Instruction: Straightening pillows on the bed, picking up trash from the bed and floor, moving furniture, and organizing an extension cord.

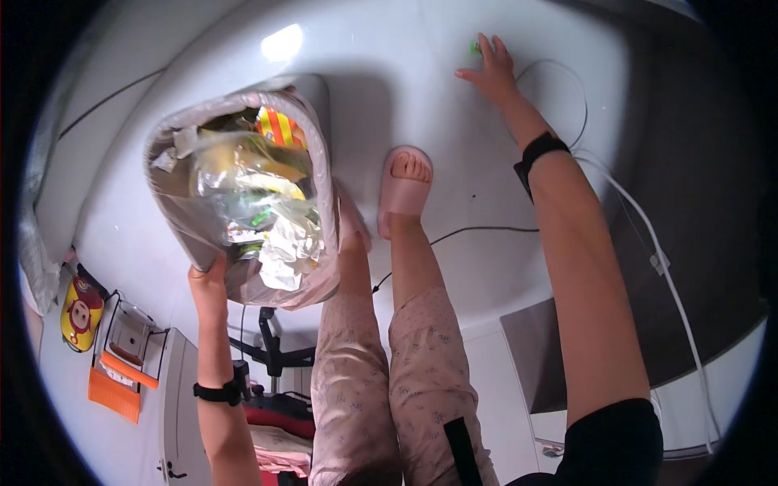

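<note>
My left hand (208, 272) grips the near left rim of a trash bin (331, 243) with a pale plastic liner folded over its edge. Crumpled white paper (289, 243), clear plastic packaging (225, 164) and a red-and-yellow striped wrapper (279, 126) lie inside the bin. Out over the floor at the upper right, my right hand (493, 71) is spread, its fingertips at a small green scrap (475, 47). Whether the fingers touch the scrap cannot be told. Black bands circle both wrists.
My feet in pink slippers (406, 193) stand right of the bin. A black cable (468, 229) crosses the floor, and a white cable (653, 243) runs along the dark furniture at right. Behind the bin are a swivel chair base (270, 346), an orange folding item (115, 395) and a door (179, 407).
</note>
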### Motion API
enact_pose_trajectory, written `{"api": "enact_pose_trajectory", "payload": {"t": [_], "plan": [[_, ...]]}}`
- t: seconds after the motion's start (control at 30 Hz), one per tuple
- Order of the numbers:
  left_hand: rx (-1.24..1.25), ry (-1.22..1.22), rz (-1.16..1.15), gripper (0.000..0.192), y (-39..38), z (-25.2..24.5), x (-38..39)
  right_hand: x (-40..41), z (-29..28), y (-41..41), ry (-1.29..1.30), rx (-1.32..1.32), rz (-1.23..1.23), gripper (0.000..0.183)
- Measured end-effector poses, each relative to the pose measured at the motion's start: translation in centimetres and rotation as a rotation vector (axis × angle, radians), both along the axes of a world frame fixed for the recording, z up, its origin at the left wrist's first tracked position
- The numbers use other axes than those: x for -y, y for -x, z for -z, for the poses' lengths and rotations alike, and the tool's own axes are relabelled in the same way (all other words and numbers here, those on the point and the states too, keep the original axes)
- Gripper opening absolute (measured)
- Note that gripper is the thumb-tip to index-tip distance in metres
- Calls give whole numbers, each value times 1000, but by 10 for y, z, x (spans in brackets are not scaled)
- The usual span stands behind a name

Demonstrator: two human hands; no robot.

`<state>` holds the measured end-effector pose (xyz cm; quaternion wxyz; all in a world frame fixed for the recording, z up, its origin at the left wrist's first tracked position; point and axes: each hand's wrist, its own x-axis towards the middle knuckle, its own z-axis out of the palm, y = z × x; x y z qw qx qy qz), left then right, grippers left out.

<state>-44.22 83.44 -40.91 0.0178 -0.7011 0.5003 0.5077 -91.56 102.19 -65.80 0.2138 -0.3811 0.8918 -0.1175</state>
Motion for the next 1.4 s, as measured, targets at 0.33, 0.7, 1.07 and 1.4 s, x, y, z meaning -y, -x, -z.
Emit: {"api": "enact_pose_trajectory", "payload": {"t": [0.33, 0.7, 1.07, 1.4], "plan": [[29, 12, 10, 16, 2, -4, -2, -17, 3, -161, 22, -83, 29, 6], [-4, 37, 43, 15, -13, -3, 4, 37, -204, -178, 462, 346, 322, 18], [8, 35, 90, 16, -12, 4, 4, 41, -277, -230, 522, 536, 233, 27], [-3, 66, 120, 15, -1, 5, -6, -231, 25, -205, -477, 684, 1558, 62]]}}
